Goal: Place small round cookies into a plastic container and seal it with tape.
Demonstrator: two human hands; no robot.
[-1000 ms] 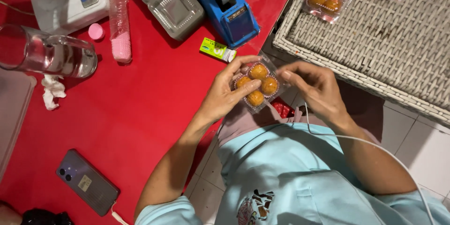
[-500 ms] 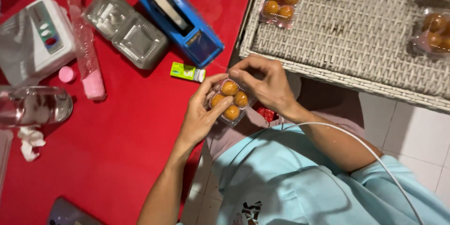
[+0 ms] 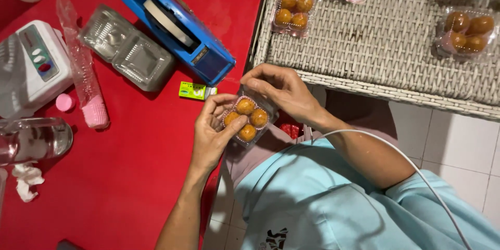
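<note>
A small clear plastic box (image 3: pixel 246 120) with several round orange pastries in pink paper cups is held over the edge of the red table (image 3: pixel 130 172). My left hand (image 3: pixel 212 134) grips its left side, thumb on the lid. My right hand (image 3: pixel 278 91) pinches the box's top edge, fingertips close to the blue tape dispenser (image 3: pixel 172 23). A thin strip of clear tape seems to run from the dispenser toward my right fingers.
A stack of empty clear boxes (image 3: pixel 127 47), a small green packet (image 3: pixel 194 91), a sleeve of pink paper cups (image 3: pixel 86 80), a white device (image 3: pixel 31 65) and a glass jar (image 3: pixel 31 140) lie on the table. Several filled boxes (image 3: pixel 292 11) rest on a woven wicker tray (image 3: pixel 385 47).
Both hands have kept hold of the pastry box. My right hand has shifted from the box's right side to its top edge, beside the tape dispenser. The camera view has drifted.
</note>
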